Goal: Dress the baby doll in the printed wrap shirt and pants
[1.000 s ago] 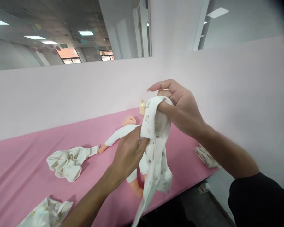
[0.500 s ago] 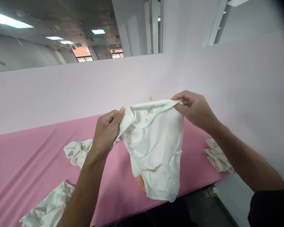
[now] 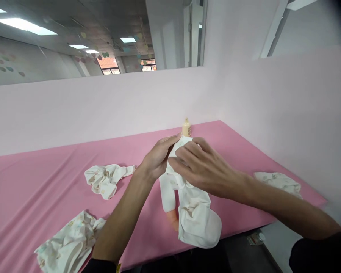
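Fingers of my left hand (image 3: 159, 157) and right hand (image 3: 200, 168) pinch the garment's (image 3: 197, 216) top edge over the doll (image 3: 170, 193) on the table (image 3: 31, 189); soft, light, floppy cloth, I judge, best gripped at the hem.

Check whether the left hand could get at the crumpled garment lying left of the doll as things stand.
Probably yes: the crumpled garment lies in the open on the pink table, nothing between. But the left hand is pressed on the white garment over the doll.
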`<state>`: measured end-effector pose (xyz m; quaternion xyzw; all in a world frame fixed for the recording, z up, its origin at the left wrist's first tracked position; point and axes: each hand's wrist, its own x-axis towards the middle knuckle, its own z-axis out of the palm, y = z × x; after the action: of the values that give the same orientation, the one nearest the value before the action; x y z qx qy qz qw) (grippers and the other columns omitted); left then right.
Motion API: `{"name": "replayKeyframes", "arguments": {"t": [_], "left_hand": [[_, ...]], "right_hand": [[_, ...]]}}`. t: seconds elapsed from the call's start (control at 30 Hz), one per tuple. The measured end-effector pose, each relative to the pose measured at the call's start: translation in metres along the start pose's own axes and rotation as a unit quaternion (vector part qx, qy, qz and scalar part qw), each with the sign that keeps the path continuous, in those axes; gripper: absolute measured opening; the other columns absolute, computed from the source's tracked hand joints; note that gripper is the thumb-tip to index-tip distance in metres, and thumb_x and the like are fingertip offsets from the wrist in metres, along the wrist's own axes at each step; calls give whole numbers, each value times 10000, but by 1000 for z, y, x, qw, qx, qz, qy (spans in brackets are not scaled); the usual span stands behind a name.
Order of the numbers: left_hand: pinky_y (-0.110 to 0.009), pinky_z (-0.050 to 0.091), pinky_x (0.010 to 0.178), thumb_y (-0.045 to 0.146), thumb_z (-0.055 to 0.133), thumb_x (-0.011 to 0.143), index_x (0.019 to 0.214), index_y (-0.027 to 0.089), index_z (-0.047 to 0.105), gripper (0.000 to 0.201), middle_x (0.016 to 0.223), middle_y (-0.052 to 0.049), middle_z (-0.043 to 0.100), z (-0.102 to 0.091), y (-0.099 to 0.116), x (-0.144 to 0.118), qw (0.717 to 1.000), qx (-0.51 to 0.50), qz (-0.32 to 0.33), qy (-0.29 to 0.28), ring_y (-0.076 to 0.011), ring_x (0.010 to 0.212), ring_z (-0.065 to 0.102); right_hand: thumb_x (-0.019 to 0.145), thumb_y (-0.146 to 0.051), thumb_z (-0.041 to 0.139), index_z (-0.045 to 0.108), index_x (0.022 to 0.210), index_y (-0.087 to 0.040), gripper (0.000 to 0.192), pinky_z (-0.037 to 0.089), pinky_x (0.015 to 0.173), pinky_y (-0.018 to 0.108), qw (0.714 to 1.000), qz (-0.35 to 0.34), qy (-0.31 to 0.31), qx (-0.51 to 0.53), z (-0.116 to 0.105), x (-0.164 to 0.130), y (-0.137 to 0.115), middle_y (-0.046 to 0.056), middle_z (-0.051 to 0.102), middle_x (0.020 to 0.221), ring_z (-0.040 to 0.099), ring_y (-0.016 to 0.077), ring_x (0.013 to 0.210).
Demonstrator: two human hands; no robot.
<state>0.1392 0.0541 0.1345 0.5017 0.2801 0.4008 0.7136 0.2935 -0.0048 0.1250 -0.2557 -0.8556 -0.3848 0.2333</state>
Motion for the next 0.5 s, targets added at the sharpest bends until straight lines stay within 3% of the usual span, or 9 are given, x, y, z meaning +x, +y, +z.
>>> {"name": "replayKeyframes", "arguments": {"t": [0.1,0.17,0.23,0.3,0.33,0.37,0.5], "left_hand": [[-219,434,539,418,657,852,842,146,606,276,685,4,544,-2,-6,-6,999,30,22,13,-100,588,524],[-250,488,667,447,600,890,1002,186,611,284,872,-27,607,-3,-18,-18,984,99,102,107,-135,759,591],[-286,487,831,447,557,918,1134,237,576,302,1108,-49,601,-3,-36,-34,923,208,215,240,-168,994,587],[-320,448,931,435,574,908,1187,253,539,335,1221,-62,555,-3,-56,-51,838,319,306,321,-191,1130,529],[-326,443,932,428,604,889,1189,248,531,357,1199,-64,556,-3,-66,-58,812,361,326,322,-193,1114,528],[-321,449,906,418,629,872,1178,242,532,367,1137,-57,574,-2,-75,-64,805,394,324,303,-185,1056,543],[-256,438,687,415,575,909,955,215,579,205,795,17,572,1,-92,-69,849,457,196,179,-129,738,525]], "right_hand": [[873,-10,456,530,796,-187,207,308,715,358,999,9,26,20,3,7,10,34,498,782,393,186,779],[850,-26,466,498,765,-187,186,301,679,349,996,58,51,50,6,10,18,35,490,766,380,180,743],[826,-50,477,461,741,-193,167,302,659,343,984,137,66,88,9,12,27,42,495,779,381,177,725],[803,-63,478,421,716,-201,173,313,644,333,964,213,78,138,9,14,34,47,508,800,404,173,722],[792,-63,476,401,702,-203,183,318,633,325,951,246,85,169,8,15,36,46,515,805,418,166,717],[782,-62,476,379,684,-206,199,320,617,314,936,276,93,199,7,17,38,40,519,795,428,158,703],[749,-66,492,299,623,-207,270,319,564,283,893,349,113,261,1,23,37,6,508,700,439,126,636]]}}
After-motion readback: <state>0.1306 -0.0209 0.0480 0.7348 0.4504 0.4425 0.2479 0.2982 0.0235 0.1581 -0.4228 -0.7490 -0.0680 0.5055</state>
